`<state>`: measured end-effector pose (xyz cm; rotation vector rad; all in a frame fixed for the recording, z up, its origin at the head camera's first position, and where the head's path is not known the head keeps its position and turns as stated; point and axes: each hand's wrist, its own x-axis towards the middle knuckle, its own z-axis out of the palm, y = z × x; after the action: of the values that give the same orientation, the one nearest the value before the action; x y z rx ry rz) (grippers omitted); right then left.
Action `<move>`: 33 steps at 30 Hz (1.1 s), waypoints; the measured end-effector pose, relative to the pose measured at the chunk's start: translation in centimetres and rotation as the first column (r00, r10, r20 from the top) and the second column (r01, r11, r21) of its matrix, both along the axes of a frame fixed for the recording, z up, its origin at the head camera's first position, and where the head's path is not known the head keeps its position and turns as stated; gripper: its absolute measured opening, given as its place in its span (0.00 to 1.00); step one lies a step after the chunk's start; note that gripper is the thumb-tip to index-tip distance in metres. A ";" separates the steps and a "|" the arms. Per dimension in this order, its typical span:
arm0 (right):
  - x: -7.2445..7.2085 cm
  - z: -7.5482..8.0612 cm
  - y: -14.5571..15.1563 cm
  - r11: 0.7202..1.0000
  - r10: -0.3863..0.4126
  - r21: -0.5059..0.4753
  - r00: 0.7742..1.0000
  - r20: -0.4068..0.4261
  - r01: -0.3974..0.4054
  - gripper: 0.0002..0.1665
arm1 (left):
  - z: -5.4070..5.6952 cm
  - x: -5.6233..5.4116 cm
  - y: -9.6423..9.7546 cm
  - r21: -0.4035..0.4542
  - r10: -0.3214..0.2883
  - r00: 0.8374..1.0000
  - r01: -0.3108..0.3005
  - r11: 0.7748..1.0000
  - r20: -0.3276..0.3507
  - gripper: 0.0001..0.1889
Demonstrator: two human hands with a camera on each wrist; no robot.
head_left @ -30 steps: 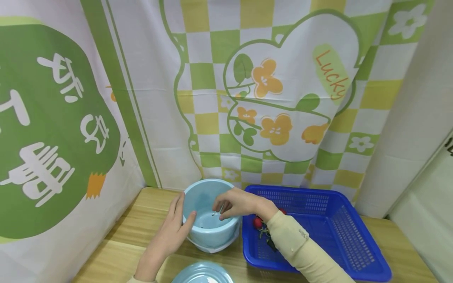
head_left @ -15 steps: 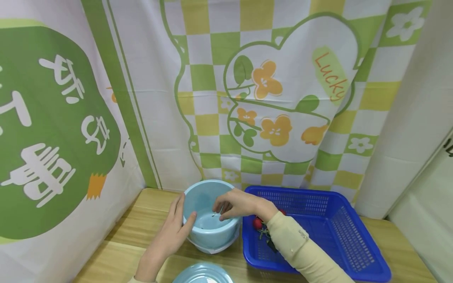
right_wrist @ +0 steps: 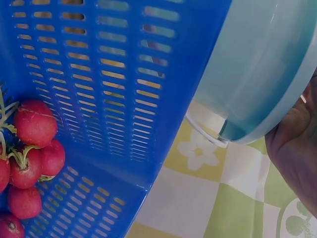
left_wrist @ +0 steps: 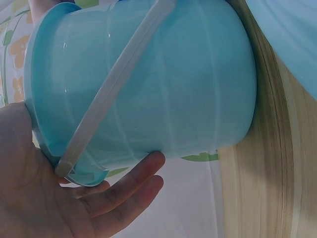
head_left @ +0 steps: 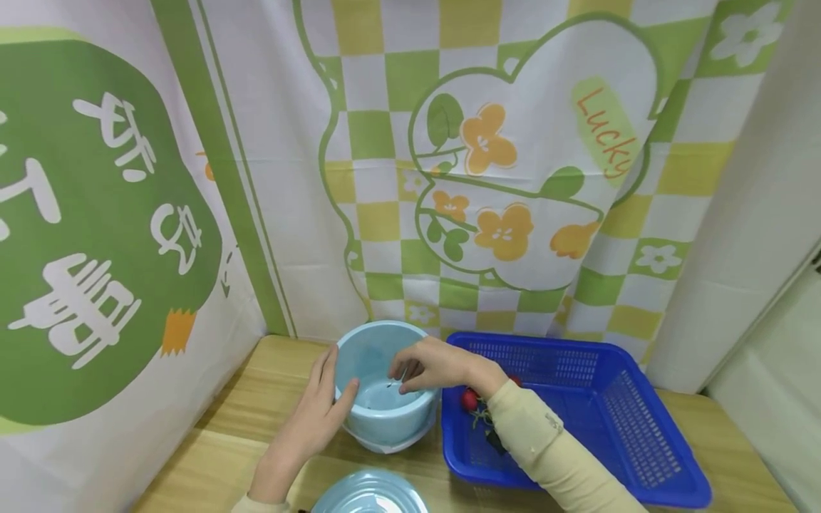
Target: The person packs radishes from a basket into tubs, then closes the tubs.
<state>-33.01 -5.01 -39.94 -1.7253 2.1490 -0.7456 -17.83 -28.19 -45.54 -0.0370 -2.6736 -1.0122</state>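
A light blue bucket stands on the table left of the blue basket. My left hand grips its left rim, thumb over the near edge and fingers along the outer wall. In the left wrist view, the bucket's pale handle slants across its side. Over the right rim, my right hand reaches into the bucket with bent fingers. A tiny thin pale piece shows at those fingers; its kind is unclear. Small dark specks lie inside the bucket.
The blue perforated basket holds several red radishes with stems and leaves, partly under the right sleeve. A light blue round lid-like thing lies at the front edge of view. Patterned cloth hangs behind.
The head view has shifted slightly. Both hands keep their places at the bucket. A small dark thing now shows at the bottom edge beside the round lid-like thing.
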 end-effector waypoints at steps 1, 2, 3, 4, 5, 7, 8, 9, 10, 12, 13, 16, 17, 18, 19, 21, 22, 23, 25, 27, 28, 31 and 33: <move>-0.1 0.0 0.0 1.000 0.002 -0.008 1.000 0.003 -0.002 0.12 | 0.0 0.0 0.0 -0.003 0.000 1.000 0.000 1.000 -0.005 0.44; -0.1 0.1 0.1 1.000 0.000 -0.014 1.000 0.009 0.000 0.12 | 0.1 -0.1 0.1 -0.005 -0.001 1.000 0.001 1.000 -0.010 0.43; -0.2 0.1 0.2 1.000 -0.005 -0.020 1.000 0.018 0.006 0.12 | 0.1 -0.2 0.1 -0.005 -0.001 1.000 0.001 1.000 -0.012 0.43; -0.2 0.1 0.3 1.000 -0.008 -0.026 0.999 0.040 0.009 0.12 | 0.0 -0.1 0.1 -0.002 -0.002 1.000 0.002 1.000 -0.008 0.43; -0.2 0.0 0.4 0.999 -0.012 -0.031 0.998 0.062 0.013 0.12 | 0.0 -0.1 0.1 0.004 -0.005 1.000 0.005 1.000 -0.003 0.43; -0.3 -0.1 0.6 0.999 -0.020 -0.040 0.994 0.106 0.024 0.12 | -0.1 -0.1 0.1 0.016 -0.011 1.000 0.010 1.000 0.012 0.43; -0.3 -0.1 0.8 0.999 -0.025 -0.044 0.992 0.126 0.031 0.12 | -0.1 -0.1 0.1 0.021 -0.014 1.000 0.013 1.000 0.020 0.43; -0.4 -0.1 0.9 0.998 -0.030 -0.049 0.989 0.145 0.038 0.12 | -0.1 -0.2 0.1 0.025 -0.016 0.999 0.015 1.000 0.028 0.44; -0.5 0.0 0.9 0.997 -0.033 -0.056 0.986 0.164 0.043 0.12 | -0.1 -0.3 0.0 0.030 -0.019 0.999 0.018 0.999 0.034 0.44; -0.8 0.0 1.1 0.996 -0.043 -0.074 0.981 0.190 0.058 0.11 | 0.1 -0.5 -0.1 0.033 -0.023 0.999 0.022 0.999 0.040 0.44; -0.9 0.1 1.1 0.994 -0.047 -0.085 0.977 0.208 0.066 0.11 | 0.1 -0.6 -0.1 0.036 -0.024 0.999 0.022 0.999 0.039 0.44; -1.1 0.2 1.3 0.990 -0.056 -0.112 0.961 0.270 0.090 0.10 | 0.3 -0.6 -0.3 0.033 -0.027 0.999 0.026 0.999 0.031 0.44; -1.1 0.2 1.5 0.988 -0.056 -0.120 0.955 0.292 0.095 0.10 | 0.3 -0.5 -0.3 0.027 -0.025 0.999 0.024 0.999 0.029 0.43; -1.1 0.1 1.6 0.987 -0.064 -0.122 0.947 0.315 0.107 0.10 | 0.2 -0.4 -0.3 0.025 -0.024 0.999 0.023 0.999 0.031 0.44; -1.2 0.2 1.9 0.985 -0.070 -0.126 0.938 0.338 0.119 0.10 | 0.3 -0.5 -0.2 0.021 -0.026 0.999 0.025 0.999 0.027 0.44; -1.6 0.0 2.8 0.980 -0.085 -0.135 0.919 0.384 0.148 0.11 | 0.3 -0.6 -0.1 0.007 -0.028 0.999 0.028 1.000 0.026 0.44; -1.8 0.0 3.3 0.977 -0.090 -0.142 0.908 0.410 0.161 0.11 | 0.3 -0.7 0.0 0.005 -0.029 0.999 0.029 1.000 0.029 0.44; -2.0 -0.1 3.8 0.973 -0.098 -0.145 0.894 0.438 0.178 0.12 | 0.3 -0.7 0.1 0.006 -0.032 0.999 0.032 0.999 0.034 0.44; -2.6 -0.2 4.9 0.964 -0.120 -0.153 0.869 0.480 0.217 0.13 | 0.3 -0.7 0.2 0.011 -0.039 0.998 0.039 0.999 0.044 0.45; -3.1 -0.1 6.2 0.953 -0.145 -0.164 0.858 0.492 0.255 0.15 | 0.4 -0.6 0.2 0.017 -0.042 0.998 0.041 0.999 0.049 0.44; -3.5 0.0 6.8 0.948 -0.159 -0.167 0.855 0.493 0.272 0.17 | 0.4 -0.6 0.2 0.020 -0.041 0.998 0.040 0.999 0.052 0.44; -4.5 -0.2 8.4 0.936 -0.205 -0.161 0.858 0.471 0.312 0.19 | 0.3 -0.4 0.0 0.019 -0.032 0.998 0.031 0.999 0.050 0.44; -5.3 -0.6 9.4 0.934 -0.228 -0.149 0.864 0.449 0.324 0.20 | 0.3 -0.3 -0.2 0.018 -0.023 0.998 0.022 1.000 0.053 0.44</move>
<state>-38.32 4.40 -40.57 -1.1931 2.0756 -1.3474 -18.17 -28.34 -45.27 -0.0366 -2.7179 -1.0572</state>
